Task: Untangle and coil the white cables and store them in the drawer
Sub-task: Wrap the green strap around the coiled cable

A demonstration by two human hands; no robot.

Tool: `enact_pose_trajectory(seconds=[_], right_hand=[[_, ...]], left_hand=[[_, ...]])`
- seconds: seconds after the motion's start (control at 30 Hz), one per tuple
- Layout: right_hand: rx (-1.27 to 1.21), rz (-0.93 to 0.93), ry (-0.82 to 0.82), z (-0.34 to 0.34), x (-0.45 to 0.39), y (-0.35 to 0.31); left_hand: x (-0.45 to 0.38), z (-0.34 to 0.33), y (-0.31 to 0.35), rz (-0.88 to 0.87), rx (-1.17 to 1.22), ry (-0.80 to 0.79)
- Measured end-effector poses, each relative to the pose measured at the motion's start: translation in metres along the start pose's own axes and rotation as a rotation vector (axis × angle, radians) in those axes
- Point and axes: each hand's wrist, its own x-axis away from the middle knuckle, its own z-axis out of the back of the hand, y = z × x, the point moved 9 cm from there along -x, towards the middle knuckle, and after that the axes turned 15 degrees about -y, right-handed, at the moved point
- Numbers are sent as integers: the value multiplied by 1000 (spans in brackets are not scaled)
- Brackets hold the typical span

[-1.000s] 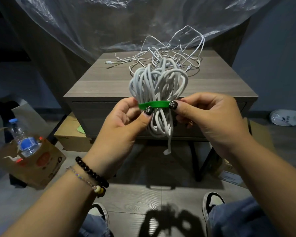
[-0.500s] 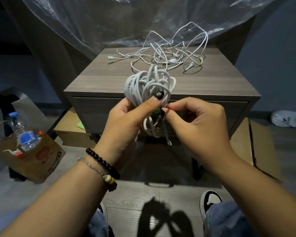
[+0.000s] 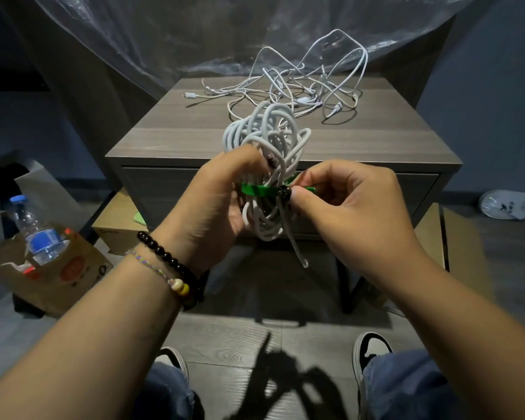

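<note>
Black bead bracelet (image 3: 167,258) + thread one on left wrist, jeans (image 3: 406,386), blk/wht sneakers (image 3: 372,347).

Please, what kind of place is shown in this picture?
Probably a room at home, perhaps a bedroom used for storage. A wooden bedside table with a closed drawer stands on the floor, clear plastic sheeting hangs behind it, and cardboard boxes sit below.

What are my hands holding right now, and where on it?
Left hand grips the coiled cable around its middle. Right hand pinches the green tie wrapped round the coil, at its end.
</note>
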Motion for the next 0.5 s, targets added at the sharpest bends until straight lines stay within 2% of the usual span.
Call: enact_pose_trajectory(seconds=[0.07,0.17,0.33,0.5], right_hand=[[4,13,17,4,1,-2],[1,6,27,9,2,0],[-17,18,-64,-5,2,-2],[-192,-8,-166,-3,-1,-5]], left_hand=[[1,-11,0,29,25,-112],[1,-17,-5,63,-73,-151],[-1,4,-7,21,-255,145],[-2,11,0,-38,-355,215]])
